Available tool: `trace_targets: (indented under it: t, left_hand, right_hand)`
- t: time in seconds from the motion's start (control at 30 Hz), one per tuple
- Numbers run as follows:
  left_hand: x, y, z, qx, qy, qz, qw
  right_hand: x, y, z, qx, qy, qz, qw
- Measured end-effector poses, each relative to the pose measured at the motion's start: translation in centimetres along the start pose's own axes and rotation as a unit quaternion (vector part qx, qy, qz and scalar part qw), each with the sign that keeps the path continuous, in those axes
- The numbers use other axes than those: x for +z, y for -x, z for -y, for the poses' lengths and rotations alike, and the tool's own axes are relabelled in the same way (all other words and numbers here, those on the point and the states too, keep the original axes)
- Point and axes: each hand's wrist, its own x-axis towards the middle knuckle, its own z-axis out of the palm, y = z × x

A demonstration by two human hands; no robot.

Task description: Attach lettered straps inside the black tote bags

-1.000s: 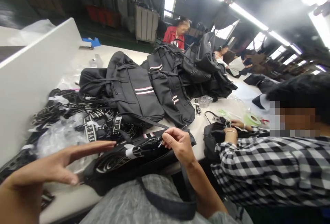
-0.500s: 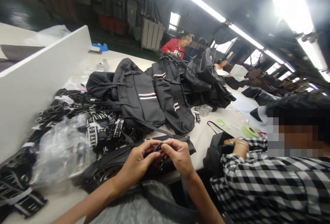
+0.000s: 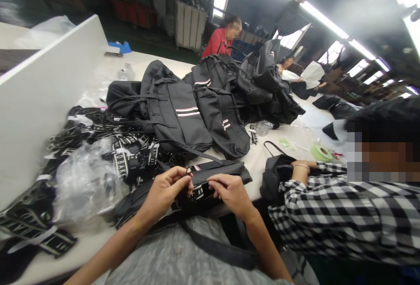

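Observation:
A flat black bag (image 3: 223,169) lies across the near table edge in front of me. My left hand (image 3: 166,191) pinches a small metal clip at the end of a black lettered strap (image 3: 197,192) just above that bag. My right hand (image 3: 229,193) is closed on the same strap a little to the right, fingers curled down onto the bag. A dark strap crosses my grey lap (image 3: 183,258) below both hands.
Black bags with pink-and-white stripes (image 3: 183,112) are piled mid-table. Lettered straps (image 3: 124,160) and crumpled clear plastic (image 3: 85,180) lie at left by a white board (image 3: 46,96). A person in a checked shirt (image 3: 344,215) works at right; others sit farther back.
My left hand swung in from the left, met my right hand at the strap, and the two hands have now drawn slightly apart along it.

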Motion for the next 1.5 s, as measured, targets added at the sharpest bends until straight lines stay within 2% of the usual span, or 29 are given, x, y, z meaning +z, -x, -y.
trace_targets:
  t: [0.2,0.33,0.4,0.5,0.57,0.63,0.7,0.77,0.83,0.87,0.93,1.0,1.07,1.13,1.3,1.5]
  left_hand:
    - [-1.7,-0.6,1.0,-0.026,0.033,-0.046,0.998]
    - [-1.7,-1.0,1.4,-0.043,0.032,-0.033,0.998]
    - [-1.2,-0.9,1.4,-0.046,0.025,-0.007,0.999]
    - [-0.3,-0.7,1.1,-0.058,0.007,0.03,0.998]
    - [0.2,-0.6,1.0,-0.071,0.005,0.051,0.996]
    - [0.3,-0.5,0.9,-0.081,0.011,0.064,0.995]
    - [0.2,-0.5,0.9,-0.087,0.007,0.052,0.995]
    - [-0.1,-0.5,1.0,-0.093,-0.005,0.028,0.995]
    - [-0.4,-0.6,1.0,-0.099,-0.009,0.016,0.995]
    - [-0.4,-0.6,1.0,-0.102,-0.006,0.018,0.995]
    - [-0.2,-0.7,0.8,-0.106,0.002,0.03,0.994]
    - [0.3,-0.9,0.4,-0.105,0.014,0.049,0.993]
    - [0.8,-1.0,0.0,-0.099,0.031,0.065,0.992]
    - [1.3,-1.1,-0.2,-0.09,0.055,0.074,0.992]
    - [1.5,-0.9,0.0,-0.061,0.091,0.072,0.991]
    - [1.2,-0.9,0.4,-0.063,0.1,0.081,0.99]
  right_hand:
    - [-3.2,0.7,-0.9,0.01,-0.003,-0.103,0.995]
    - [-3.6,0.5,-0.5,0.034,-0.136,-0.137,0.981]
    - [-3.2,-0.1,-0.4,0.036,-0.246,-0.156,0.956]
    - [-2.2,-1.1,-0.4,0.055,-0.426,-0.16,0.889]
    - [-1.6,-1.7,-0.3,0.084,-0.513,-0.135,0.844]
    - [-1.3,-2.1,0.0,0.091,-0.551,-0.107,0.822]
    - [-1.3,-2.3,0.3,0.066,-0.534,-0.115,0.835]
    - [-1.8,-2.3,0.5,0.027,-0.455,-0.185,0.871]
    - [-2.2,-2.1,0.6,0.005,-0.328,-0.271,0.905]
    - [-2.2,-2.0,0.6,0.005,-0.268,-0.29,0.919]
    - [-1.8,-1.9,0.6,0.012,-0.187,-0.258,0.948]
    - [-0.7,-1.8,0.6,0.002,-0.158,-0.169,0.973]
    - [0.6,-1.8,0.7,-0.023,-0.156,-0.099,0.982]
    - [1.6,-1.8,0.7,-0.04,-0.174,-0.067,0.982]
    - [2.4,-1.6,0.2,-0.021,-0.221,-0.072,0.972]
    - [2.4,-1.4,0.0,-0.028,-0.234,-0.056,0.97]
